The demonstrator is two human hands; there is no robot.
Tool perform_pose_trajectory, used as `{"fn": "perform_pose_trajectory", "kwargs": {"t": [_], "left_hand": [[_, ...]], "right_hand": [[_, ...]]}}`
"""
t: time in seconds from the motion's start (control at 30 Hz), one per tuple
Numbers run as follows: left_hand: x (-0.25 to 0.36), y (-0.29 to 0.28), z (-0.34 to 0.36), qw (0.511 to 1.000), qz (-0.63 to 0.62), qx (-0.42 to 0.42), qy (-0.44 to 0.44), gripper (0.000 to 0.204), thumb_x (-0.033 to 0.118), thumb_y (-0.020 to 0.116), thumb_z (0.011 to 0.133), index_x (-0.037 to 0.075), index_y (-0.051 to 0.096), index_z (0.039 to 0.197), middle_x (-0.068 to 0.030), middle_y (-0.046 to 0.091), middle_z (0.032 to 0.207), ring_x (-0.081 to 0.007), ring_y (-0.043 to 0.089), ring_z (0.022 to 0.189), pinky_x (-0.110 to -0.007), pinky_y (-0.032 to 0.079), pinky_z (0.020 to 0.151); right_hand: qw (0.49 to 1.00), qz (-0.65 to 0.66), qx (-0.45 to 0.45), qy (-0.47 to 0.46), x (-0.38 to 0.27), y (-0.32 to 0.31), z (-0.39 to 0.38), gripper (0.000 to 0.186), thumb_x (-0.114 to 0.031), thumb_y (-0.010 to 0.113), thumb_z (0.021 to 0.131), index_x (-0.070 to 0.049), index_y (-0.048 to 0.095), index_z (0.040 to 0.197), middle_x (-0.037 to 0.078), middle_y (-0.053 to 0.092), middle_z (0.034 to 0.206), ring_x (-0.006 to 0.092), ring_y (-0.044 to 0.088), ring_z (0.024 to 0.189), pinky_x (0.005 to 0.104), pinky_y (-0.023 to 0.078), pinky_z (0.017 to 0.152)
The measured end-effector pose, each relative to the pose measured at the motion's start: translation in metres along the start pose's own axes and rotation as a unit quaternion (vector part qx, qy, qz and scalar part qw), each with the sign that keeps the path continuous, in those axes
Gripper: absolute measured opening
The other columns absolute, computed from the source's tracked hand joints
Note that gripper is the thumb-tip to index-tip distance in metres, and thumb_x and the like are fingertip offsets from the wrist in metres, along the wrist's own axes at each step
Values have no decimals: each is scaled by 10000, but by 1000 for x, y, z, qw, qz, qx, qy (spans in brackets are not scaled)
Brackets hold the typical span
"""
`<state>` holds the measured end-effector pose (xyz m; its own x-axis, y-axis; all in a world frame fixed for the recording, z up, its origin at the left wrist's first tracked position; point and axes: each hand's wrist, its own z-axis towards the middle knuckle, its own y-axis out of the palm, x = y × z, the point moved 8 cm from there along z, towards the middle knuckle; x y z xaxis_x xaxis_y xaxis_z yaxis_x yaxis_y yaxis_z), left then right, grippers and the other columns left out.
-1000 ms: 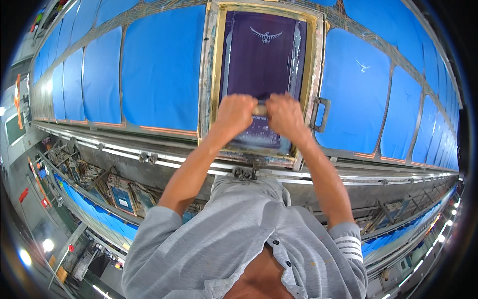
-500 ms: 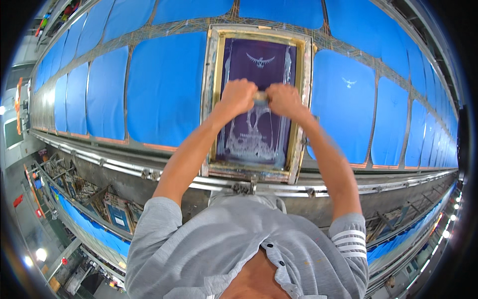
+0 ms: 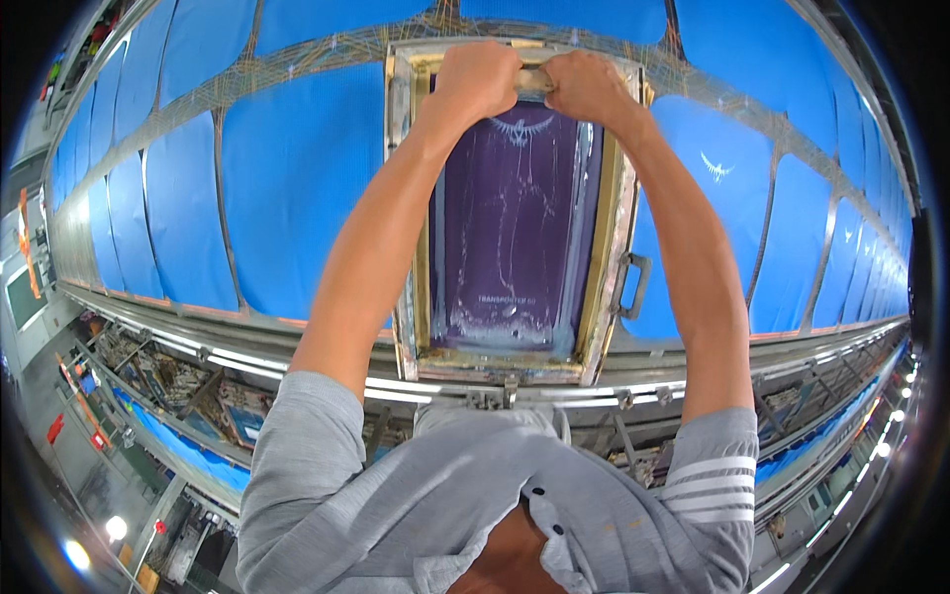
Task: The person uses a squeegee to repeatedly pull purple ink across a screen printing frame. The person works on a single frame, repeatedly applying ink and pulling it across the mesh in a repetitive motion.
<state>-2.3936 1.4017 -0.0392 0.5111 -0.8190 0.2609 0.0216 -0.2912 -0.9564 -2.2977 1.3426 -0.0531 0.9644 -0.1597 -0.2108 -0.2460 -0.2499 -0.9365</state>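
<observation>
Side by side at the far end of a screen-printing frame (image 3: 500, 368), my left hand (image 3: 477, 79) and my right hand (image 3: 597, 89) are both closed around a squeegee (image 3: 534, 82). Only a short piece of its handle shows between my fists; its blade is hidden. Below them stretches the purple mesh (image 3: 505, 218), with a pale winged-bird design near the far end and a line of lettering near the close end. Whitish ink lies in streaks along its sides and in a smear at the near edge. A grey metal handle (image 3: 634, 285) sticks out from the frame's right side.
Blue sheets (image 3: 287, 188) lie in rows along the long table to both sides. The sheet (image 3: 693, 148) just right of the frame bears a small white bird print. A metal rail (image 3: 653, 394) runs along the table's near edge, close to my body.
Both hands have pushed the squeegee away from me, from mid-mesh to the frame's far end. The whitish ink over the mesh's lower part has thinned to streaks. My view has shifted slightly.
</observation>
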Motion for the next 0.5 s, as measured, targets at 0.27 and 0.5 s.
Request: {"fn": "perform_pose_trajectory", "kwargs": {"t": [0.27, 0.5], "left_hand": [[78, 42, -204, 995, -87, -39, -34, 124, 35, 622, 707, 97, 713, 763, -151, 696, 751, -365, 683, 727, -480, 541, 658], [145, 63, -338, 988, -150, -11, -31, 158, -13, 634, 678, 47, 710, 803, -103, 708, 826, -319, 696, 809, -444, 546, 704]], "right_hand": [[995, 72, 3, -73, -112, 63, -189, 118, -82, 617, 724, -71, 714, 790, 127, 666, 819, 316, 680, 805, 435, 513, 893], [989, 127, -41, -65, -169, 115, -317, 245, -207, 728, 745, -72, 707, 948, 110, 666, 953, 302, 649, 963, 468, 452, 1009]]}}
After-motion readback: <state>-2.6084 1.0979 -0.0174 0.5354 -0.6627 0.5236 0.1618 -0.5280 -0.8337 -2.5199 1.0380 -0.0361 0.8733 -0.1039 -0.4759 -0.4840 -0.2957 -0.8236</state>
